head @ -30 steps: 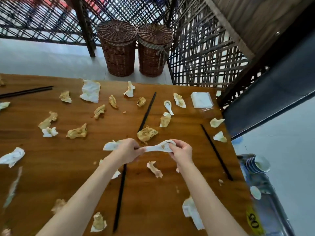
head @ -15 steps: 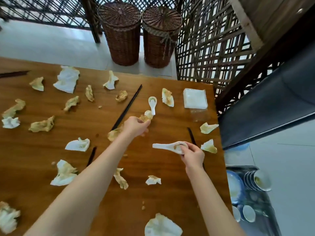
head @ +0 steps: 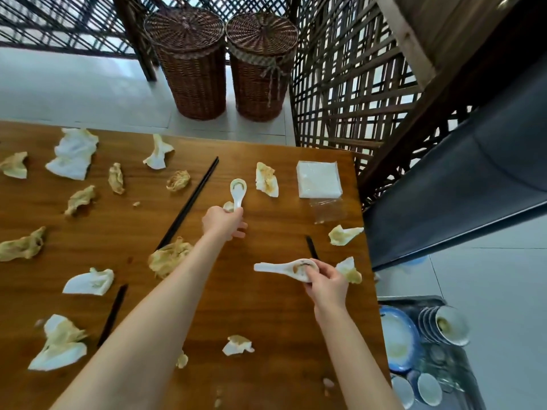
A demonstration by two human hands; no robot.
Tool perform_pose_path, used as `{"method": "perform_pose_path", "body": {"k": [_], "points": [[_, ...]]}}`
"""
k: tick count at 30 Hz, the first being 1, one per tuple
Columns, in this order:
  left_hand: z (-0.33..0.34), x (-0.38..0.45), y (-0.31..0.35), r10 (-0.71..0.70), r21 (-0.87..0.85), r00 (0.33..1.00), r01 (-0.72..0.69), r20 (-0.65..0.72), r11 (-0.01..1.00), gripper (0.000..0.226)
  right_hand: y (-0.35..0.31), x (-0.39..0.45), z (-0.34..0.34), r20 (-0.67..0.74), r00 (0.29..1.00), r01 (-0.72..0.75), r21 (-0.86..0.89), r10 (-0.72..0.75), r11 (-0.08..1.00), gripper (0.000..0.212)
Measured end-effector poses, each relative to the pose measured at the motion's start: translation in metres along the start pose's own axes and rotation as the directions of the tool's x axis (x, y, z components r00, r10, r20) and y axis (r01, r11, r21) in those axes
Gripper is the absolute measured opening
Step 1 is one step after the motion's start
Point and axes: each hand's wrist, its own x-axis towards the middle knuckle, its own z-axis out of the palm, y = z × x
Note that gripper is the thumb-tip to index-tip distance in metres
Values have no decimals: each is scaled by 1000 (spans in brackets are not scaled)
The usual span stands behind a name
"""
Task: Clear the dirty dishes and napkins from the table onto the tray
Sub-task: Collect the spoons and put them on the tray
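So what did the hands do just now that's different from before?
The left hand let go of the big spoon, reached forward and took hold of the small spoon's handle. The right hand kept holding the big spoon by its bowl. The napkins and chopsticks stayed on the table.

Bright daylight is coming thru the lattice (head: 349,84) beyond the left hand (head: 223,221), shadows staying soft, w/ wide-angle bending and slight blur showing twd the edges.

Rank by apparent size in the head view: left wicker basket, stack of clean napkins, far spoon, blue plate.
1. Left wicker basket, by far the largest.
2. Blue plate and stack of clean napkins: look about alike; the plate is partly hidden, so unranked.
3. Far spoon, smallest.
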Motion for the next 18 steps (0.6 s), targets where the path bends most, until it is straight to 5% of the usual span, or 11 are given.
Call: {"method": "perform_pose_path", "body": {"k": [9, 18], "points": [[-18, -31, 4, 90, 10, 995, -91, 37, 996, 23, -3, -5, -6, 32, 999, -31, 93, 28, 995, 16], [-76, -115, -22, 305, 192, 832, -430, 463, 882, 26, -13, -44, -27, 61, 998, -20, 170, 10, 985, 17]]}}
